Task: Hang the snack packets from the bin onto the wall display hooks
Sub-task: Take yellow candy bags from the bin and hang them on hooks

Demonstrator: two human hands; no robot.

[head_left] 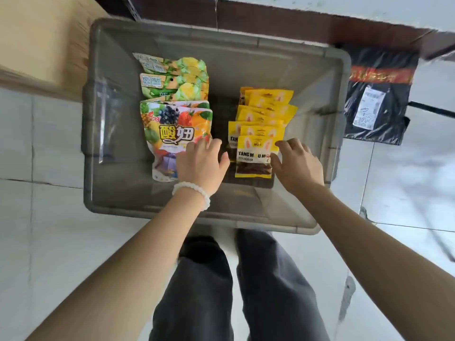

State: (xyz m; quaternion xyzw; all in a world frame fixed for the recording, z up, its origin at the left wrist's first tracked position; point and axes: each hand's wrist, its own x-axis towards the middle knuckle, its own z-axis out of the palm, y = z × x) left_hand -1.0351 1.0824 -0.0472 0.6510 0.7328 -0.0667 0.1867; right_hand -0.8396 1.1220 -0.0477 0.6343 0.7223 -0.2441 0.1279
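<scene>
A grey plastic bin (pixel 216 43) stands on a pale tiled floor (pixel 49 205), directly in front of the person's legs. Inside, along the left side, lie overlapping green-and-yellow fruit packets (pixel 177 77) at the far end and, nearer, a stack of large mixed-fruit packets (pixel 172 126). On the right side lies a fanned row of yellow packets (pixel 266 109) with rabbit-ear motifs; the nearest yellow packet (pixel 254 157) lies on top, its clear window showing dark contents.

The left hand (pixel 200 163), a white bead bracelet (pixel 192 191) at its wrist, rests over the lower right corner of the mixed-fruit stack, fingers (pixel 199 145) loosely spread, thumb toward the nearest yellow packet's left edge. The right hand (pixel 296 166) is at that packet's right edge, fingers slightly curled and spread; whether they pinch the packet cannot be told.

A cardboard box (pixel 41 40) stands beyond the bin's left corner. A black parcel bag (pixel 379 99) with a white label lies to the bin's right.
</scene>
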